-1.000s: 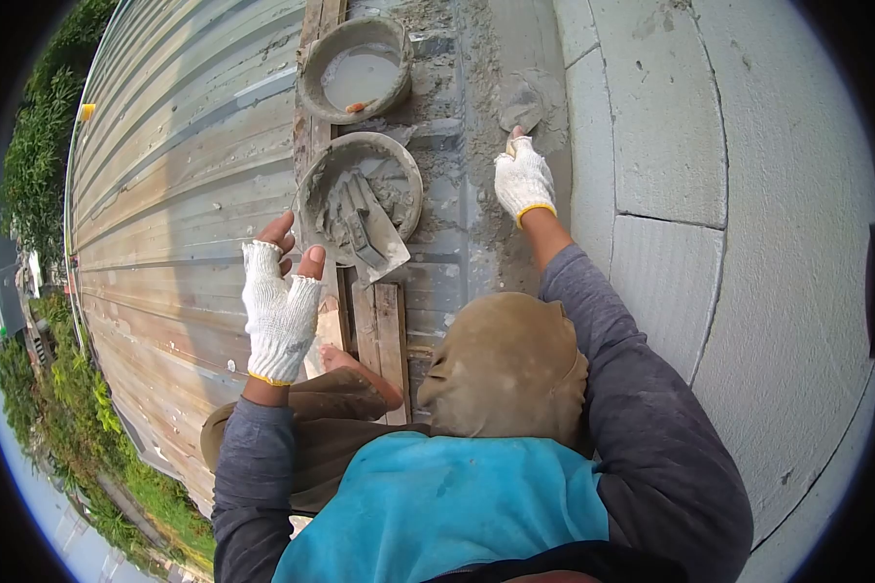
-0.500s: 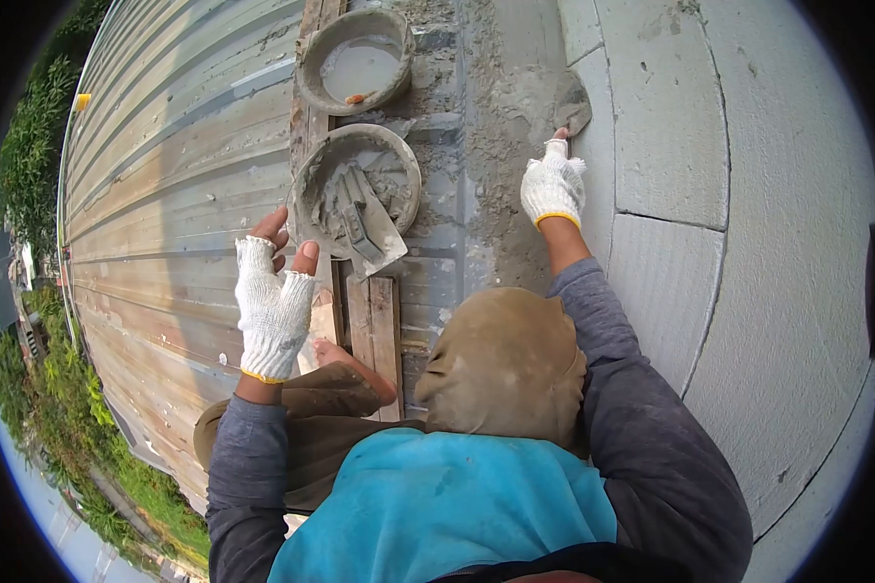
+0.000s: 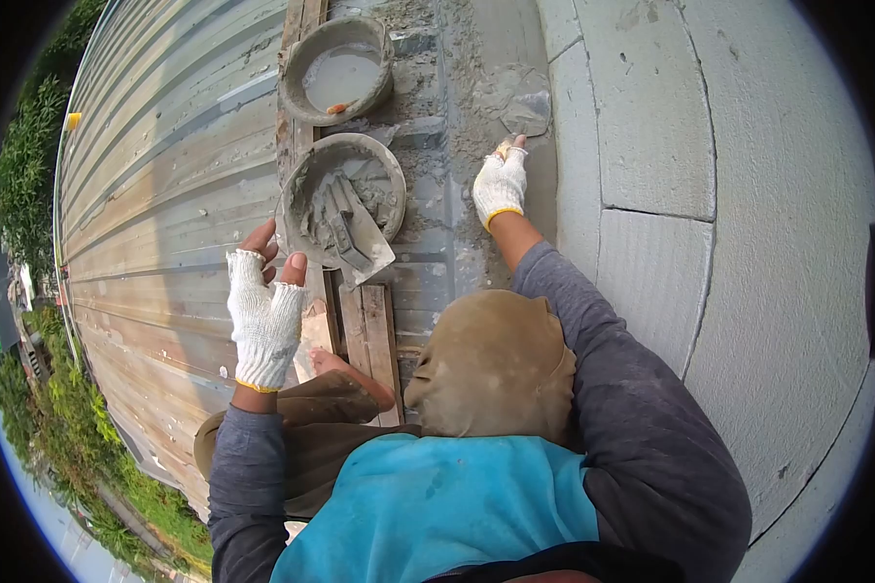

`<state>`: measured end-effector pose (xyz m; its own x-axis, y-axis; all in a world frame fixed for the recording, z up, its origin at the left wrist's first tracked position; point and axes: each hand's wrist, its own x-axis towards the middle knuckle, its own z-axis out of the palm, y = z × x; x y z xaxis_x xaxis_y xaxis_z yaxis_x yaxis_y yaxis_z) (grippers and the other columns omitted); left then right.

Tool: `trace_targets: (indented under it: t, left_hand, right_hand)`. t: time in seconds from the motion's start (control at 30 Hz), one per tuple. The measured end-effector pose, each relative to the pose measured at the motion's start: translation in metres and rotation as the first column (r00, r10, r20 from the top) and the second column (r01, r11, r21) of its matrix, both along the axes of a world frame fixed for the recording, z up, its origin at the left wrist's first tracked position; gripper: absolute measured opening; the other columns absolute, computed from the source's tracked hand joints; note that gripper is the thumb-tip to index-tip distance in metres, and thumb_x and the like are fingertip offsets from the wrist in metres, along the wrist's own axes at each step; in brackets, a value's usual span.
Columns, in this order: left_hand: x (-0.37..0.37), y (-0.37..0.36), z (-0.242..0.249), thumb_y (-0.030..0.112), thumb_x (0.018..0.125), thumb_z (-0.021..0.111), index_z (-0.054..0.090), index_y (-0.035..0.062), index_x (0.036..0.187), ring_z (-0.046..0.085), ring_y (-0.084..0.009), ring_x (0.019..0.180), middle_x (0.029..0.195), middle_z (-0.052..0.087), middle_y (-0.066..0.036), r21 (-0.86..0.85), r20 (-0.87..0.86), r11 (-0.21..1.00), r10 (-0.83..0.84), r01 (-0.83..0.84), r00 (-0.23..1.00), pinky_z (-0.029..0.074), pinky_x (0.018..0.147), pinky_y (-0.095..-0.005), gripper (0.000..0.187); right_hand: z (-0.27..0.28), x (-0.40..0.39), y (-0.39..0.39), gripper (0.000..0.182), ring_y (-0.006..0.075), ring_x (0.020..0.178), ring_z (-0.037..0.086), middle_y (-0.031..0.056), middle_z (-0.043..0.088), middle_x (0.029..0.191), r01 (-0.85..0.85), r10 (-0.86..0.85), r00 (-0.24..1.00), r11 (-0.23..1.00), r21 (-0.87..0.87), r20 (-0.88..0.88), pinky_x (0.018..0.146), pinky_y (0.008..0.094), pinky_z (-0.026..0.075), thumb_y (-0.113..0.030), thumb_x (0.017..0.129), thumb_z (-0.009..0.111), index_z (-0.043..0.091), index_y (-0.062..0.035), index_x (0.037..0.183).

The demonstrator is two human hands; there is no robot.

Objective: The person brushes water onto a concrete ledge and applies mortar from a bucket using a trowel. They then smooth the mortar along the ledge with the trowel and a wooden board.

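Observation:
My right hand (image 3: 503, 183), in a white fingerless glove, is closed round the handle of a pointed trowel (image 3: 528, 109). The trowel's blade lies on wet grey mortar (image 3: 501, 49) beside the block wall. My left hand (image 3: 267, 311), gloved the same way, is held up with its fingers apart and nothing in it. Just beyond it stands a bucket of mortar (image 3: 396, 185), with a flat rectangular trowel (image 3: 367, 243) resting in it and over its rim.
Another bucket (image 3: 386, 83) holds cloudy water and a small orange item. Grey blocks (image 3: 656, 136) line the right side. Corrugated metal roofing (image 3: 156, 214) spreads left. Wooden planks (image 3: 379, 340) lie near my bare foot (image 3: 350, 377).
My right hand and the pointed trowel have moved left, away from the blocks. My left hand has shifted slightly down and left, still apart-fingered.

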<state>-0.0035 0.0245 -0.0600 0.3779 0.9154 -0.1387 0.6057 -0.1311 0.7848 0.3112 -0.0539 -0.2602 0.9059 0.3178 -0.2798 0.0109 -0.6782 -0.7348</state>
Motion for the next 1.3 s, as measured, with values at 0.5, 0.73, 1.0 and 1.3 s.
trace_targets:
  t: [0.5,0.73,1.0,1.3]
  left_hand:
    - [-0.001,-0.001,-0.002,0.022,0.092,0.071,0.054,0.0108,0.14,0.06,-0.0234,0.116,0.131,0.058,-0.011,0.017,-0.025,1.0,0.008,-0.007,1.0,0.047,0.096,-0.0374,0.052]
    - [-0.001,-0.001,-0.01,0.024,0.092,0.071,0.054,0.011,0.14,0.06,-0.0232,0.117,0.131,0.058,-0.01,-0.008,-0.039,1.0,0.002,-0.003,0.999,0.047,0.097,-0.038,0.053]
    - [0.007,-0.002,-0.01,0.024,0.092,0.07,0.054,0.011,0.14,0.06,-0.0237,0.116,0.13,0.058,-0.01,0.012,-0.053,0.999,-0.043,0.044,0.998,0.047,0.097,-0.038,0.053]
    - [0.011,-0.001,-0.011,0.023,0.092,0.07,0.054,0.0101,0.14,0.06,-0.0246,0.115,0.129,0.058,-0.011,-0.009,-0.06,0.999,-0.042,0.042,0.997,0.048,0.097,-0.0384,0.052]
  right_hand:
    - [0.019,-0.005,0.027,0.064,0.0421,0.117,0.06,0.0297,0.057,0.132,-0.121,0.123,0.992,0.991,0.053,-0.036,0.101,0.0446,0.047,-0.016,0.098,0.049,0.025,-0.0126,0.157]
    - [0.046,0.014,0.015,0.059,0.0219,0.062,0.061,0.0118,0.063,0.102,0.117,0.032,0.891,0.947,0.298,-0.452,0.05,0.0379,0.054,-0.02,0.102,0.048,0.027,-0.0235,0.157]
    - [0.051,0.0,0.002,0.055,0.0191,0.057,0.062,0.0113,0.063,0.092,0.019,0.088,0.956,0.933,0.358,-0.28,0.047,0.036,0.052,-0.018,0.101,0.049,0.036,-0.0179,0.154]
    - [0.041,0.009,0.008,0.057,0.0269,0.073,0.069,0.018,0.063,0.12,0.039,0.048,0.904,0.98,0.193,-0.426,0.05,0.0358,0.059,-0.027,0.102,0.047,0.031,-0.0184,0.157]
